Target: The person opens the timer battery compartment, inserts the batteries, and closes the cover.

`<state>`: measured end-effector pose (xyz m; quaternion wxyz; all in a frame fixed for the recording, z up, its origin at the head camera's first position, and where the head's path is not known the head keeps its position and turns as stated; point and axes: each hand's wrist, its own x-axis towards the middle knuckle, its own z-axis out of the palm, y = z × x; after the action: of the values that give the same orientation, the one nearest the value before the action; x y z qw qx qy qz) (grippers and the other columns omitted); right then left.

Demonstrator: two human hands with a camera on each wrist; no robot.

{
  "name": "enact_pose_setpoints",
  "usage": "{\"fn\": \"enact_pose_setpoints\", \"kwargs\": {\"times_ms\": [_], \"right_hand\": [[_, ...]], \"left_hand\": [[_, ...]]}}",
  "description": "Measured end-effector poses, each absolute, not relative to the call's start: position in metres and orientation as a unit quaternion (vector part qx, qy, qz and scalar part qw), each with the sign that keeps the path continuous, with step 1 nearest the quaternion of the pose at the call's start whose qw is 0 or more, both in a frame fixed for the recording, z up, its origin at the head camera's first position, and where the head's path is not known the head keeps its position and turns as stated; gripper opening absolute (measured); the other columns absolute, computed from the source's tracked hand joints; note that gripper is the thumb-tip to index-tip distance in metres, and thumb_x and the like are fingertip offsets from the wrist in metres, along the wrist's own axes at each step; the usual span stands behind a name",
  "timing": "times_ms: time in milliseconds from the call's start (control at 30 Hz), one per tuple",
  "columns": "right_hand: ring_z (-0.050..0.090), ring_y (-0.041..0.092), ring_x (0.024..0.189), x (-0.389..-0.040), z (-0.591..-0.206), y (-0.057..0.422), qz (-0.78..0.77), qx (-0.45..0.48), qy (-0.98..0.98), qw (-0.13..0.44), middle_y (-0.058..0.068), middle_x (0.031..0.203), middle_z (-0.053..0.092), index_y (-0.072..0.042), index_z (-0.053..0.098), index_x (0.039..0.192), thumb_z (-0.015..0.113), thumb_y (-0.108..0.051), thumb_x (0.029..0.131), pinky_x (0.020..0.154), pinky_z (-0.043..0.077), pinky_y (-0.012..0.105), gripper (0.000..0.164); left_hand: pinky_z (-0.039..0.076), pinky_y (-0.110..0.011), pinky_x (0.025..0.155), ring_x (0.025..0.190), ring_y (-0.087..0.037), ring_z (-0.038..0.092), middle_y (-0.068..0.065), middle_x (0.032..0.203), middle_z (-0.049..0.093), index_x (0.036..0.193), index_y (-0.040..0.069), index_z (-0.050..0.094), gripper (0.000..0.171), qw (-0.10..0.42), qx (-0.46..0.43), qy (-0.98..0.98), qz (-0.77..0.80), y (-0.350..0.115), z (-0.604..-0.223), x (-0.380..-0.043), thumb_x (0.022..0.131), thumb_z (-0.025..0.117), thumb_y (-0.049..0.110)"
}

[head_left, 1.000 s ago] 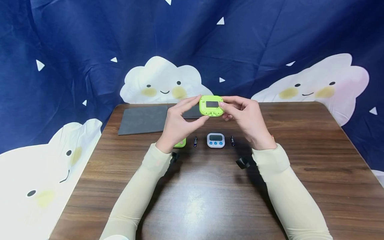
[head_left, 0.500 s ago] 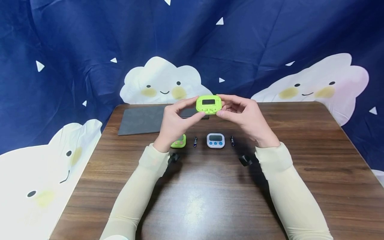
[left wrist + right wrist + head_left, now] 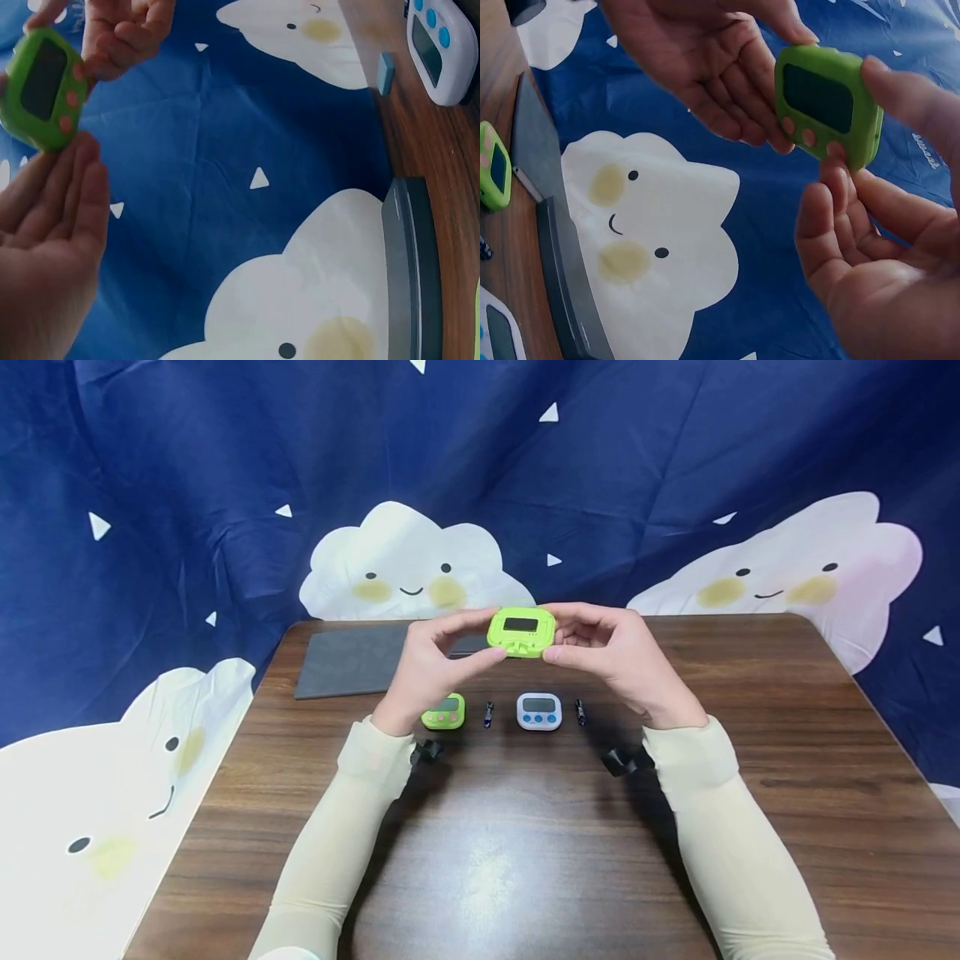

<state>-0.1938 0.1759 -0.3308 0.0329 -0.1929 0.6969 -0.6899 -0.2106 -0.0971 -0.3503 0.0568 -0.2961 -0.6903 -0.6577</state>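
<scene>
Lying leftmost on the tabletop (image 3: 787,735) is a dark panel (image 3: 348,664). Next, the left hand (image 3: 426,664) pinches one side of a raised green timer (image 3: 522,637) between fingers and thumb. Below sit a second green timer (image 3: 444,717), then a white timer (image 3: 538,718). Rightmost, the right hand (image 3: 626,652) clamps fingers and thumb on the opposite side.

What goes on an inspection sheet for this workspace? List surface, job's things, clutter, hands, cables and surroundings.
Surface: brown wood-grain table, glare toward the person.
Job's things: held timer, its screen and pink buttons showing in the right wrist view.
Clutter: second green timer, white timer with a dark piece on each side, grey slab, dark block.
Hands: left hand and right hand both grip the held timer above the table.
Cables: nothing seen.
Surroundings: blue curtain printed with clouds.
</scene>
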Motion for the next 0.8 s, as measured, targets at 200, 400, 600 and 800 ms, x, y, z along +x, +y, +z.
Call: {"fn": "enact_pose_setpoints", "kwargs": {"times_ms": [200,400,600,800], "right_hand": [[0.079,0.013,0.108,-0.192,-0.329,0.184,-0.71,-0.243,0.649,0.125,0.004,0.13,0.082,0.001,0.071,0.145,0.077,0.014,0.094,0.096,0.066,0.025,0.054],[0.08,0.014,0.112,-0.195,-0.332,0.188,-0.712,-0.268,0.629,0.16,0.006,0.135,0.08,0.002,0.069,0.149,0.073,0.018,0.094,0.099,0.067,0.029,0.057],[0.078,0.011,0.105,-0.195,-0.334,0.178,-0.7,-0.209,0.68,0.067,0.001,0.127,0.083,-0.003,0.074,0.145,0.084,0.005,0.094,0.092,0.065,0.022,0.052],[0.069,0.01,0.088,-0.192,-0.34,0.154,-0.649,-0.152,0.742,-0.073,-0.005,0.103,0.076,-0.011,0.079,0.141,0.095,-0.008,0.09,0.078,0.059,0.017,0.053]], "left_hand": [[0.06,-0.038,0.116,0.123,-0.018,0.076,-0.013,0.137,0.081,0.139,-0.007,0.074,0.05,-0.015,-0.331,-0.656,-0.678,-0.101,-0.348,-0.209,0.09,0.086,-0.008],[0.06,-0.037,0.115,0.123,-0.017,0.077,-0.016,0.141,0.078,0.142,-0.009,0.072,0.05,-0.044,-0.345,-0.648,-0.678,-0.1,-0.35,-0.21,0.093,0.083,-0.006],[0.064,-0.034,0.108,0.123,-0.016,0.079,-0.013,0.138,0.081,0.139,0.001,0.078,0.041,0.016,-0.289,-0.668,-0.685,-0.096,-0.356,-0.214,0.098,0.083,0.003],[0.063,-0.033,0.109,0.122,-0.018,0.077,-0.014,0.14,0.08,0.14,0.005,0.078,0.039,0.072,-0.234,-0.698,-0.673,-0.092,-0.361,-0.218,0.101,0.082,0.007]]}}
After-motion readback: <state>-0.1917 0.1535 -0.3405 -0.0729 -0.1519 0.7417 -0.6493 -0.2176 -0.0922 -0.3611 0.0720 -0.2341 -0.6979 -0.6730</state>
